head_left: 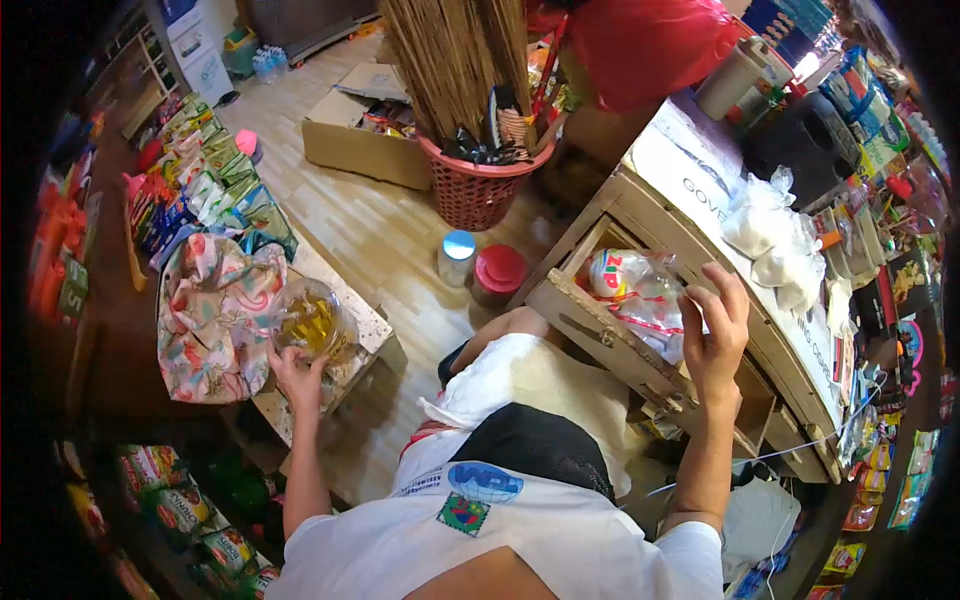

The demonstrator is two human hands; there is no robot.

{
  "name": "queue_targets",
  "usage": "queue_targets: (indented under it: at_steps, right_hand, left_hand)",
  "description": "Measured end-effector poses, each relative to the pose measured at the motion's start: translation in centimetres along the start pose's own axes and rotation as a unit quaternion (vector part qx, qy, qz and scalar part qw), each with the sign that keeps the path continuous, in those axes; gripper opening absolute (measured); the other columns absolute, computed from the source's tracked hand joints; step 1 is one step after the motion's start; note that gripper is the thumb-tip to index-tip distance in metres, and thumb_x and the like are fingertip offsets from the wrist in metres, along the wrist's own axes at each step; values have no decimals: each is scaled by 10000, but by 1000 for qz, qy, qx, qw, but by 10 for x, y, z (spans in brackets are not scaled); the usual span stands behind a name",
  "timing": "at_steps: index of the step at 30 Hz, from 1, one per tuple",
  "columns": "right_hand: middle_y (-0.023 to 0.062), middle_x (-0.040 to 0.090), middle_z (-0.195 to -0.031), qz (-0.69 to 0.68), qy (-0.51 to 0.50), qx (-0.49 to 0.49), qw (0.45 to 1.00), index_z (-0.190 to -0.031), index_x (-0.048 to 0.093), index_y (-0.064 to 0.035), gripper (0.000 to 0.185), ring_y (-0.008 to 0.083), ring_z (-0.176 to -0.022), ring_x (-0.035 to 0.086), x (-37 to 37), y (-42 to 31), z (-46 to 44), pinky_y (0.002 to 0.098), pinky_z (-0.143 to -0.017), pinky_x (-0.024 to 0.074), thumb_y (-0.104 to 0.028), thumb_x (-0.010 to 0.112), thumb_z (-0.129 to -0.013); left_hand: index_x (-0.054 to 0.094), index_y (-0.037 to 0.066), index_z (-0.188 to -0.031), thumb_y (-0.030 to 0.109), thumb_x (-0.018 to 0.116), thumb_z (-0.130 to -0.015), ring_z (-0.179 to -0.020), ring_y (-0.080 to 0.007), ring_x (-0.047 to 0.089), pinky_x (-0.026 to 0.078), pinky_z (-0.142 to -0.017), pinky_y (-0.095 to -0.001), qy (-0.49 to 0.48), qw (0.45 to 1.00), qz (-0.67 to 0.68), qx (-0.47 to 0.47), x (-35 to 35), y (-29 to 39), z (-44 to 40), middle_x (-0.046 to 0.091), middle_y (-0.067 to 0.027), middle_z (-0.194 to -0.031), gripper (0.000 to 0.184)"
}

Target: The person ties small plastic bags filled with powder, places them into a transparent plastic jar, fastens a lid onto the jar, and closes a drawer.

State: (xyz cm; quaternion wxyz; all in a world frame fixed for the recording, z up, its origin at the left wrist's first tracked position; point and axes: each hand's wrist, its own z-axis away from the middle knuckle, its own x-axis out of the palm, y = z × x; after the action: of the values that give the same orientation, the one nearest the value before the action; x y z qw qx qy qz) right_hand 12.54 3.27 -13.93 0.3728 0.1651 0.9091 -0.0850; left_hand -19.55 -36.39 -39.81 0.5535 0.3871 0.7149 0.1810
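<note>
My left hand (296, 378) grips the near side of a clear round plastic jar (318, 300) with yellow pieces inside. The jar is at the edge of a speckled counter, beside a floral cloth bag (215, 330). Over the open wooden drawer (590, 325) on the right, my right hand (716, 335) is raised with its fingers curved and apart, and I see nothing in it. A clear plastic bag (645, 290) and a white ball-shaped thing marked ZIP (606, 272) lie in that drawer, close to my right hand.
A red basket (480, 185) of brooms stands ahead, near a cardboard box (365, 150). Two lidded containers, one blue-topped (457, 258) and one red-topped (500, 272), are on the floor. White plastic bags (775, 240) sit on the cabinet top. Snack packets (200, 165) line the left.
</note>
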Motion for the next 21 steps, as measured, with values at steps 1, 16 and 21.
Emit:
queue_targets:
  at_steps: [1,16,21]
  right_hand:
    - [161,605,-1084,-6,-4,3,1000,-884,634,-21,157,331,-1051,574,2,-1,2,489,-955,413,-23,697,-740]
    - [186,600,-1122,-43,-36,-76,996,-896,630,-38,214,358,-1095,566,31,-35,-10,528,-961,401,-20,713,-700]
    - [194,580,-1194,-35,-42,-67,996,-936,648,-59,215,393,-1168,518,28,-52,-12,558,-1016,323,-123,724,-746]
  left_hand:
    - [502,49,-820,69,812,-606,-1237,-393,430,401,-944,-397,3,1000,-8,2,3,-3,0,308,-291,-1418,378]
    - [523,66,-1016,165,832,-612,-1318,-434,310,293,-1070,-472,36,993,-109,-3,-1,27,4,255,-253,-1459,518]
    - [503,61,-1110,182,785,-683,-1353,-433,250,235,-1085,-537,38,977,-66,201,18,76,2,262,-245,-1458,526]
